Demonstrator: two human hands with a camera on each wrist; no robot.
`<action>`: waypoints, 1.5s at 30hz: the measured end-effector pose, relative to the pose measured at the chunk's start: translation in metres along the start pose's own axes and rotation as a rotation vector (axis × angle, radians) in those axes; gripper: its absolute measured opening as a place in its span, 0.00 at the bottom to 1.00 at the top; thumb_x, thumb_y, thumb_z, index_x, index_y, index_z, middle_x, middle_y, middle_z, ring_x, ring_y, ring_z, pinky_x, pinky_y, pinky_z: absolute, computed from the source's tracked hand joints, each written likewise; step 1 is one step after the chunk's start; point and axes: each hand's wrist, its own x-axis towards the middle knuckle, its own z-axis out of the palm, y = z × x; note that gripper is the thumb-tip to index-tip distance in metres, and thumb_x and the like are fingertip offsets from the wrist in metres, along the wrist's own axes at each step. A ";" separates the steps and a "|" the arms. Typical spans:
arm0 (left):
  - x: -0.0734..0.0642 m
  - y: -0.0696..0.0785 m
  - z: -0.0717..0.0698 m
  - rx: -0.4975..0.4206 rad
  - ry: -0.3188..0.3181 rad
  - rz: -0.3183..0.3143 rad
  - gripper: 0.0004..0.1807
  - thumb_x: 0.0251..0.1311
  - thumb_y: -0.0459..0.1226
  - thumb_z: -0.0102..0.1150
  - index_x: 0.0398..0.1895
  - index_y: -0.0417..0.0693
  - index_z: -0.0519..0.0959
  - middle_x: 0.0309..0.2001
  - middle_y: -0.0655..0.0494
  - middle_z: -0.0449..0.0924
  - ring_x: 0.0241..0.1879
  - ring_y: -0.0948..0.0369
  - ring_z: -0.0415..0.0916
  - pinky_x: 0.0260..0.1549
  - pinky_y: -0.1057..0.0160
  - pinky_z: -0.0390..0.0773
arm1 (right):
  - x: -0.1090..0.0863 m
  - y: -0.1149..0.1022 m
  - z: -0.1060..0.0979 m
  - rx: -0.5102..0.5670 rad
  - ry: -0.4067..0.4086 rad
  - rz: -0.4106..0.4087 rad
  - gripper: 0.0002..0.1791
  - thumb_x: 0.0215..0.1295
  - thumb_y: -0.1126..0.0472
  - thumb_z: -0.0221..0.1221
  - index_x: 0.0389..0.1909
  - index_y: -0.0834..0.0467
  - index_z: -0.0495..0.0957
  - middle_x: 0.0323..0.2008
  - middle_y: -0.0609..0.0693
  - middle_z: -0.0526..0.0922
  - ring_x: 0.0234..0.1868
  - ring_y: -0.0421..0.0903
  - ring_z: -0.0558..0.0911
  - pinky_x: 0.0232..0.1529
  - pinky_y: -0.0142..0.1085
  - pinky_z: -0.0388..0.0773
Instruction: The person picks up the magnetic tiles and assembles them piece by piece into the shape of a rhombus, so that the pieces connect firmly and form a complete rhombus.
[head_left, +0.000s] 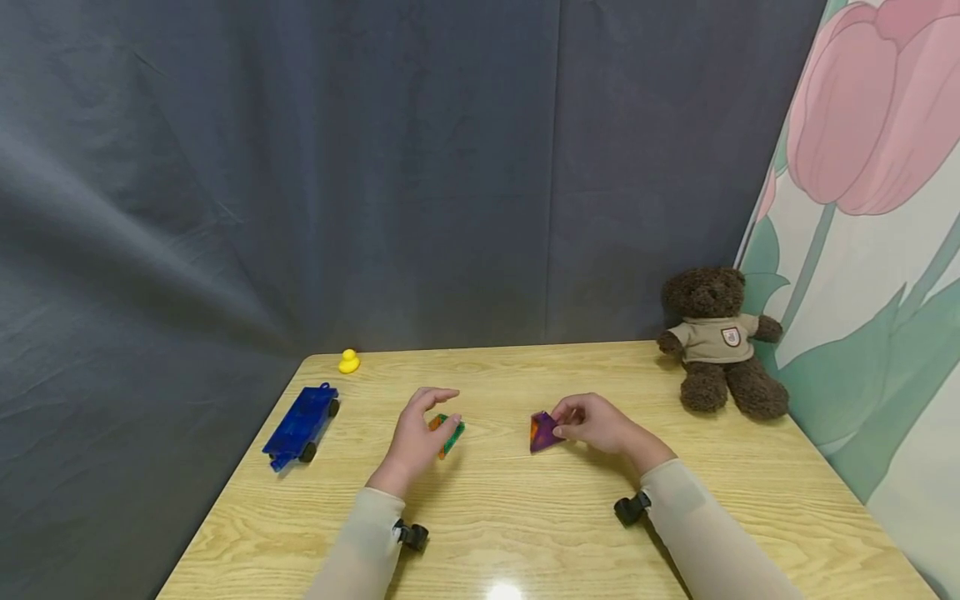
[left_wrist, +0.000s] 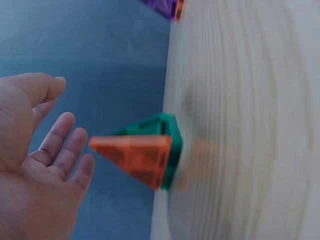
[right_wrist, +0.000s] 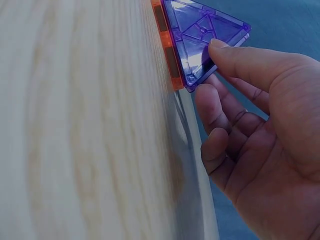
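My left hand [head_left: 412, 437] has its fingers spread and bent loosely beside a small piece made of a green triangular magnetic tile [head_left: 454, 438] and an orange one. In the left wrist view that piece, with its orange tile [left_wrist: 140, 155] in front, stands on the table, apart from the fingers. To its right, my right hand [head_left: 600, 425] pinches a purple triangular magnetic tile [head_left: 551, 435] between thumb and fingers. An orange tile [right_wrist: 166, 45] adjoins the purple one along its lower edge in the right wrist view, close to the tabletop.
On the left of the wooden table [head_left: 495, 517] sits a blue wheeled toy base [head_left: 302, 421], with a yellow toy duck [head_left: 349, 362] behind it. A brown teddy bear [head_left: 716, 342] sits at the back right. A dark curtain [head_left: 450, 183] hangs behind the table.
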 end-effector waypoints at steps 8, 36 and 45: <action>0.000 -0.024 -0.012 -0.035 -0.026 -0.052 0.24 0.71 0.37 0.67 0.68 0.55 0.77 0.66 0.54 0.74 0.69 0.48 0.68 0.71 0.41 0.63 | -0.001 0.005 -0.006 0.016 0.020 0.034 0.05 0.69 0.61 0.70 0.43 0.54 0.86 0.35 0.50 0.83 0.32 0.47 0.78 0.29 0.36 0.75; -0.005 -0.053 -0.021 -0.068 -0.261 -0.171 0.27 0.71 0.40 0.68 0.70 0.44 0.76 0.63 0.52 0.80 0.62 0.51 0.77 0.64 0.44 0.73 | -0.002 0.011 -0.008 0.017 0.008 0.021 0.08 0.67 0.62 0.72 0.45 0.57 0.87 0.38 0.53 0.84 0.34 0.48 0.77 0.32 0.35 0.73; -0.006 -0.053 -0.020 -0.073 -0.266 -0.176 0.24 0.66 0.37 0.72 0.65 0.50 0.81 0.58 0.55 0.84 0.54 0.55 0.79 0.58 0.49 0.77 | -0.001 0.013 -0.007 0.032 -0.006 0.005 0.07 0.65 0.62 0.73 0.43 0.57 0.88 0.38 0.51 0.85 0.33 0.47 0.76 0.32 0.34 0.72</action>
